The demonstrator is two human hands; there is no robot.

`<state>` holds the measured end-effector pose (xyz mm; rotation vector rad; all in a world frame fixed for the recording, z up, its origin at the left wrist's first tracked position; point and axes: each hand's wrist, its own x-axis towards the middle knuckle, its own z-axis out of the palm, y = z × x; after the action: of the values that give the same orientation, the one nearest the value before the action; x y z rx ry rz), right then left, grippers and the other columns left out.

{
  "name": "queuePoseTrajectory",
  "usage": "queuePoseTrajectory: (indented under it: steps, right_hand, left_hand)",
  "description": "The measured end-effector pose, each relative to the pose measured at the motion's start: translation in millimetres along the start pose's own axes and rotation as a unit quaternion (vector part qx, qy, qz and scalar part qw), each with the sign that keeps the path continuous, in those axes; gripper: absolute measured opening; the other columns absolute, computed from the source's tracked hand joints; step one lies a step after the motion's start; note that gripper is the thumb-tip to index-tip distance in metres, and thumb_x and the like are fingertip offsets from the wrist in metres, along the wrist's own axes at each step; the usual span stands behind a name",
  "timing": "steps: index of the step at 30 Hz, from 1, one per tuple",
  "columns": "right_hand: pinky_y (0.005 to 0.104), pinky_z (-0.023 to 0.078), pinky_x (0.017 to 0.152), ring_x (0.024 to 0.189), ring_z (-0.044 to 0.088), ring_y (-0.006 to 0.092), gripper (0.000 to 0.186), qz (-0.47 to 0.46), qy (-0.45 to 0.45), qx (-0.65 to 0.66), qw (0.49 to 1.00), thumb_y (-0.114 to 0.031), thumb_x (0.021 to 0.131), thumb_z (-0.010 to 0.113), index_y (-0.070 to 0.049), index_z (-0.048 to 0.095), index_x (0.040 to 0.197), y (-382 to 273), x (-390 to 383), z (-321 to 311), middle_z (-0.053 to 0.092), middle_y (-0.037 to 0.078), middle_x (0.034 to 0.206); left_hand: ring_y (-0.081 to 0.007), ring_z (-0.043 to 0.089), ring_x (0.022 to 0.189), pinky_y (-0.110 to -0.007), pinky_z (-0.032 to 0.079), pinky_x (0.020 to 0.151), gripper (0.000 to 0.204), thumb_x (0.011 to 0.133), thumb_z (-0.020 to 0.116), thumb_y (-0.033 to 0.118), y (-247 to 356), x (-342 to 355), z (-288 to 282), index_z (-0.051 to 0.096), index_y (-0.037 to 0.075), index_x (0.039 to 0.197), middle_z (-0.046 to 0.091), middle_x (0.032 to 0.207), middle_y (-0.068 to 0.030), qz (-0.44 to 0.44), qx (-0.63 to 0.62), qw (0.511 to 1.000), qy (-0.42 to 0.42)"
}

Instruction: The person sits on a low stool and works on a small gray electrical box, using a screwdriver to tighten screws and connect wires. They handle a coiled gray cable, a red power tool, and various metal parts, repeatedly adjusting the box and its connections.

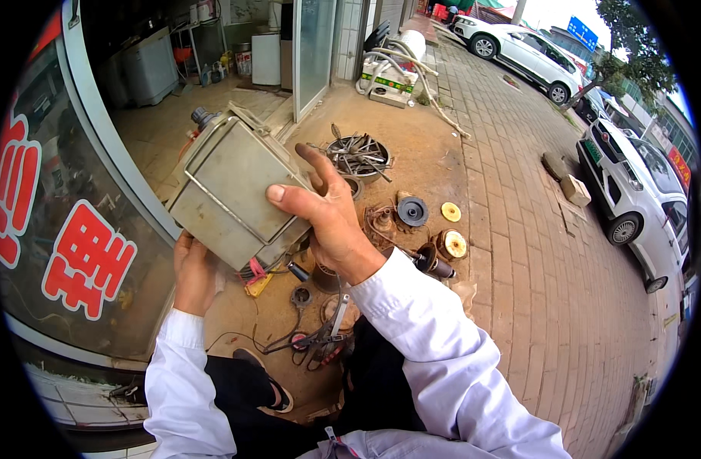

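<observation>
I hold a grey metal box-shaped unit (228, 191) with a raised rim up in front of me. My left hand (193, 271) supports it from below at its lower left corner. My right hand (327, 214) grips its right side, thumb pressed on the flat face and index finger stretched up. Red and yellow wires (257, 277) hang from the underside of the unit.
On the dirt ground below lie pliers and tools (320, 336), a round wire fan guard (358, 155), small motor parts and discs (431, 229). A curved glass shopfront (75, 229) is on my left. Brick pavement (534, 252) and parked white cars (633, 187) are on the right.
</observation>
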<state>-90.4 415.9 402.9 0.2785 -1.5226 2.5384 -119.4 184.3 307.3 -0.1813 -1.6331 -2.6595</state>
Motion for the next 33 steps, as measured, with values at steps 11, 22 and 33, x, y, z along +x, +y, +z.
queuePoseTrajectory:
  steps: [11, 22, 33]
  right_hand:
    - [0.0529, 0.039, 0.104, 0.12, 0.044, 0.05, 0.101, -0.342, 0.085, -0.495, 0.794, -0.026, 0.058, 0.087, -0.001, 0.042, 0.144, 12.6, 1.3, -10.6, 0.042, 0.036, 0.133]
    - [0.0531, 0.041, 0.104, 0.119, 0.046, 0.0478, 0.104, -0.257, -0.145, -0.543, 0.787, -0.031, 0.056, 0.089, -0.003, 0.043, 0.145, 16.4, -18.8, -28.3, 0.044, 0.033, 0.132]
    - [0.0403, 0.046, 0.105, 0.128, 0.054, 0.0331, 0.104, -0.049, -0.329, -0.296, 0.895, -0.024, 0.06, 0.088, 0.006, 0.039, 0.147, -13.5, -19.9, -34.8, 0.053, 0.025, 0.137]
  left_hand:
    - [-0.021, 0.061, 0.063, -0.036, 0.049, 0.061, 0.027, 0.1, 0.053, 0.008, 23.3, -56.6, 36.0, 0.06, -0.003, 0.124, 0.063, 0.075, -0.013, 0.061, 0.52, 0.824, -0.218]
    - [-0.0297, 0.064, 0.063, -0.037, 0.048, 0.056, 0.023, 0.065, 0.086, 0.002, 124.0, -35.8, 68.4, 0.073, 0.002, 0.085, 0.063, 0.072, -0.0126, 0.231, 0.657, 0.678, -0.237]
    - [-0.012, 0.058, 0.06, -0.026, 0.042, 0.054, 0.039, 0.046, 0.1, 0.015, 148.0, 15.3, 41.7, 0.07, 0.002, 0.068, 0.063, 0.066, -0.0033, 0.09, 0.428, 0.84, -0.322]
